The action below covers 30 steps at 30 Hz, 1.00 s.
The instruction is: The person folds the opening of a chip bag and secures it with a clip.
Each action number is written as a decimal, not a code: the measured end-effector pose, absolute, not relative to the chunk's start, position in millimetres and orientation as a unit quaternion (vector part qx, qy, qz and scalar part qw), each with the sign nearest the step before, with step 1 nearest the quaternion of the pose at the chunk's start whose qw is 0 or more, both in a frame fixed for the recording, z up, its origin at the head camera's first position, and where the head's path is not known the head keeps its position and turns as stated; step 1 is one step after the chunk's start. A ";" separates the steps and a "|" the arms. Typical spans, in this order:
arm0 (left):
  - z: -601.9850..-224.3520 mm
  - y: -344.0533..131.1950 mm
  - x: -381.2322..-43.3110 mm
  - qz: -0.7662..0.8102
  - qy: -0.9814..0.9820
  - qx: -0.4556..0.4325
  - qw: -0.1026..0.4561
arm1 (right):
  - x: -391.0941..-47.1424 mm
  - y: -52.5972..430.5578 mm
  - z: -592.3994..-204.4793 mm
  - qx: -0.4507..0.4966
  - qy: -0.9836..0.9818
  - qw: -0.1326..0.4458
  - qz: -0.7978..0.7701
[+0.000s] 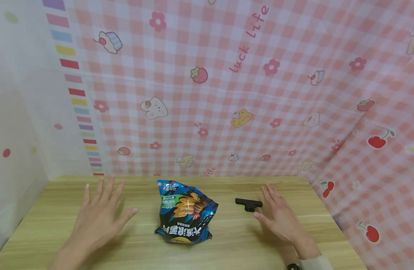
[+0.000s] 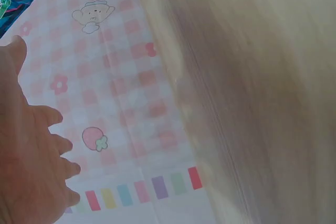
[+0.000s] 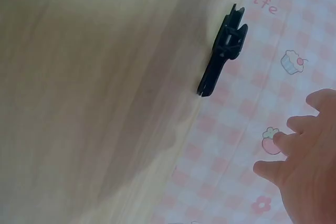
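A blue and black bag of chips [image 1: 186,213] lies on the wooden table between the two hands, its printing upside down to the camera. To its right is a black clip [image 1: 249,204], with its wide bar toward the back wall. My left hand [image 1: 100,215] is left of the bag, palm down with fingers spread, holding nothing. My right hand [image 1: 281,215] has straight fingers close to the right end of the clip, its thumb tip just below it. In the right wrist view the clip [image 3: 223,51] shows from its side, apart from the fingers [image 3: 270,171].
The wooden table [image 1: 227,251] ends at a back wall hung with pink checked cloth [image 1: 213,97]. More of this cloth [image 1: 379,180] covers the right side, and a pale dotted sheet [image 1: 18,131] hangs on the left. A dark band [image 1: 294,266] sits at the right wrist.
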<state>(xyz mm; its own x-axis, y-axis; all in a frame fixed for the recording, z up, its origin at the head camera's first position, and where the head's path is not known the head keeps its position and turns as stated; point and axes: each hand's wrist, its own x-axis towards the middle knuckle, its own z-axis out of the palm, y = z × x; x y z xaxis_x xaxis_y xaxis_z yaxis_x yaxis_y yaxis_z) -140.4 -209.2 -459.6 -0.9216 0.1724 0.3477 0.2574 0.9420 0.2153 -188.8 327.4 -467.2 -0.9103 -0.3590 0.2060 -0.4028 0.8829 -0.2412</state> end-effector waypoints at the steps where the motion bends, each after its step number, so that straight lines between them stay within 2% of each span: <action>1: -459.3 -208.6 -140.7 -0.130 -0.971 -0.112 0.168 | -188.4 326.7 -466.8 0.198 -0.966 0.079 0.144; 30: -448.3 -187.2 -148.1 -0.193 -0.931 -0.138 0.277 | -178.3 283.3 -468.0 0.229 -0.939 0.097 0.238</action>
<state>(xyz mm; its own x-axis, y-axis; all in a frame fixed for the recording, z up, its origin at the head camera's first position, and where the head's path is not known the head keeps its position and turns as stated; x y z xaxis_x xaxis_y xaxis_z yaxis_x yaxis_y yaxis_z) -148.1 -187.2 -448.3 -0.8088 0.1501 0.5686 0.3634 0.8878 0.2825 -178.3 283.3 -468.0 -0.8759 -0.3843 0.2917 -0.4768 0.7817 -0.4020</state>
